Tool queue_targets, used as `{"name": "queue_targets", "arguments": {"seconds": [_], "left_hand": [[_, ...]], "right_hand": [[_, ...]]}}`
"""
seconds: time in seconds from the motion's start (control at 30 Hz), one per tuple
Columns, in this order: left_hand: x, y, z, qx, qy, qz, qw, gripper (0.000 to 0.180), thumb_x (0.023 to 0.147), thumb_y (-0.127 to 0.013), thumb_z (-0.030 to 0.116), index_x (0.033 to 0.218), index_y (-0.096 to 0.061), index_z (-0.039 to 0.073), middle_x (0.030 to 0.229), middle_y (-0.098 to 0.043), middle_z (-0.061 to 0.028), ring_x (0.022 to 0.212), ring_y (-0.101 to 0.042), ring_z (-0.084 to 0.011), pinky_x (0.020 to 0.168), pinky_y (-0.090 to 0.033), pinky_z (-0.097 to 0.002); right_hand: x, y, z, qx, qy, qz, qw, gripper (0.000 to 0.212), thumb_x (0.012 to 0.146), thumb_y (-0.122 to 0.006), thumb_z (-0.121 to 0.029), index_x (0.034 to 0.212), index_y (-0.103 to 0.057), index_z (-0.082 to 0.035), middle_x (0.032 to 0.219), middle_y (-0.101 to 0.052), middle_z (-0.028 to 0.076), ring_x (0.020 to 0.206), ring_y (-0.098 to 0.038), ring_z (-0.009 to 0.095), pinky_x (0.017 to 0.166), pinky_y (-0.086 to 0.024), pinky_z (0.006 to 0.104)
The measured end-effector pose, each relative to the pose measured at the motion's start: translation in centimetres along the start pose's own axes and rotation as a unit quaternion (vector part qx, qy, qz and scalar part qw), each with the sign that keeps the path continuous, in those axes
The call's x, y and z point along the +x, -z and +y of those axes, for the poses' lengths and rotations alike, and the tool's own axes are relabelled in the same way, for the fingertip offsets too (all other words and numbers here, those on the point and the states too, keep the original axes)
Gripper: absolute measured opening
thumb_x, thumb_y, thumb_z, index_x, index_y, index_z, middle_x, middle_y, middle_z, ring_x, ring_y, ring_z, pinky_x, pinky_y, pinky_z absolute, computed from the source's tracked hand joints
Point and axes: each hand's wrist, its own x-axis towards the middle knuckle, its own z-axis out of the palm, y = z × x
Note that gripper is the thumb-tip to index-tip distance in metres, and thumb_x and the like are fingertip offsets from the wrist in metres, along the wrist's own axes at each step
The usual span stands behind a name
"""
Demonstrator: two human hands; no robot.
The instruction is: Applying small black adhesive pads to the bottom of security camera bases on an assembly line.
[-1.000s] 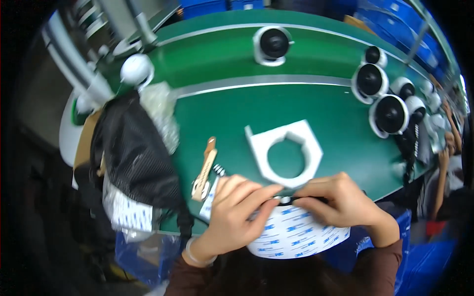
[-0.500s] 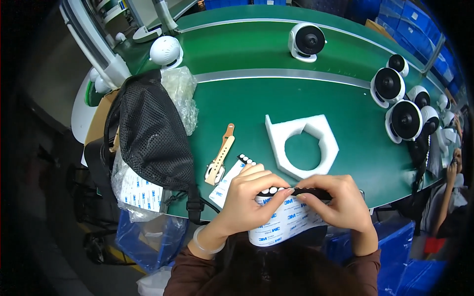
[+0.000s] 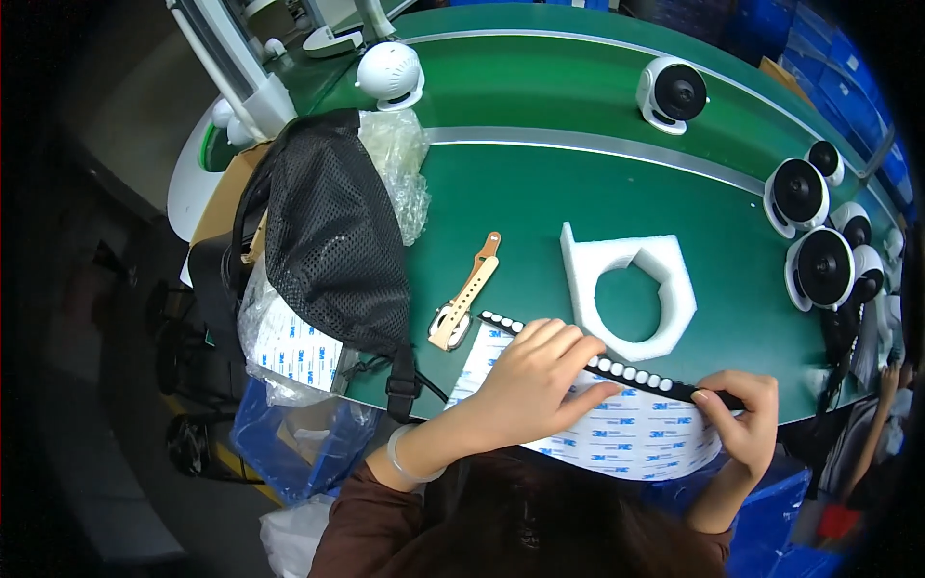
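The left hand [image 3: 542,380] curls loosely around a white-dotted black strip [image 3: 638,376] edging a blue-printed white sheet [image 3: 631,438], the right hand [image 3: 747,409] pinches it tightly, and a foam cutout [image 3: 678,299] lies beyond both.

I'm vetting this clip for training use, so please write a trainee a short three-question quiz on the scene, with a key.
1. Fill in the colour: the right hand holds a black strip bearing ____ round dots.
2. True or false: the white foam block lies on the green table.
3. Which hand is nearer the wristwatch?

Key: 1. white; 2. true; 3. the left hand.
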Motion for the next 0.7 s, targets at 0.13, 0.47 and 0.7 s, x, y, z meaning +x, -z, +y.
{"name": "queue_targets", "arguments": {"seconds": [0.13,0.47,0.7], "left_hand": [[-0.2,2.0,0.7,0.169,0.016,0.094,0.981,0.035,0.075,-0.063,0.014,0.105,-0.053,0.0,0.097,-0.052,-0.0148,0.091,-0.05,-0.0301,0.079,-0.042,-0.0371],[-1.5,2.8,-5.5,0.453,0.178,0.083,0.869,0.017,0.07,-0.064,0.017,0.067,-0.054,0.005,0.067,-0.054,-0.0086,0.06,-0.057,-0.0234,0.048,-0.046,-0.034],[-0.1,5.3,-5.0,0.24,0.201,0.106,0.944,0.017,0.075,-0.055,0.01,0.064,-0.057,-0.003,0.061,-0.06,-0.0166,0.052,-0.061,-0.027,0.052,-0.05,-0.0348]], "right_hand": [[-1.4,1.4,1.2,-0.024,0.011,0.071,0.997,0.01,0.064,-0.064,-0.005,0.063,-0.058,0.003,0.054,-0.056,0.011,0.046,-0.054,0.019,0.046,-0.038,0.0243],[-2.4,1.7,3.0,-0.031,0.018,0.088,0.995,0.01,0.065,-0.063,-0.002,0.063,-0.055,0.003,0.053,-0.053,0.008,0.044,-0.047,0.014,0.045,-0.034,0.0232],[-2.8,1.0,3.1,-0.018,-0.007,0.097,0.995,0.009,0.066,-0.062,-0.001,0.064,-0.055,0.003,0.051,-0.049,0.007,0.045,-0.045,0.012,0.045,-0.032,0.0223]]}}
